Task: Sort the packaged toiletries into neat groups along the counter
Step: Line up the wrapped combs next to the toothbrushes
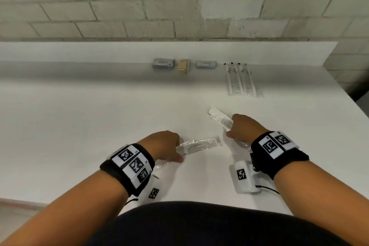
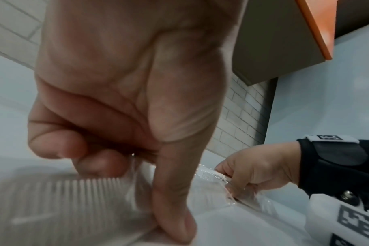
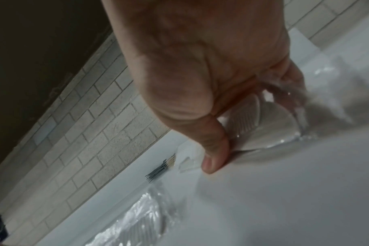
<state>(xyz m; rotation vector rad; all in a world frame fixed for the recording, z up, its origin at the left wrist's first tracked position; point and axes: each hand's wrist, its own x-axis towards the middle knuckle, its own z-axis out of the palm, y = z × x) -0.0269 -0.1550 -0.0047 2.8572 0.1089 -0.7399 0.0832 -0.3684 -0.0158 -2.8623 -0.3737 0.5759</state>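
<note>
left hand (image 1: 166, 147): pinching the near end of a wrapped comb (image 1: 199, 144), lower centre of the head view; thumb and curled fingers are closing on the plastic sleeve, comb lying low over the counter (image 1: 79, 116) and pointing right.
right hand (image 1: 242, 129): gripping a second wrapped comb (image 1: 220, 118) by its near end, right of centre; far end is pointing up-left. Thumb tip is pressing down near the counter in the right wrist view; cannot tell if the comb is lifted clear.
why held so: probably taking one comb per hand so both are going to one group together; end grips are leaving the lengths free for lining up.
sorted so far: grey sachet stack (image 1: 163, 63), beige packets (image 1: 183, 66), second grey sachet pile (image 1: 206, 64) and wrapped toothbrushes (image 1: 241, 80) are sitting in a row in the upper centre, well apart from the hands.
toothbrushes: lying parallel, side by side, heads toward the brick wall (image 1: 179, 2).
stage: looks late; the combs are seemingly the last loose items.
risk: the wrapper is slippery and crinkly, so a comb may be sliding inside the sleeve.
</note>
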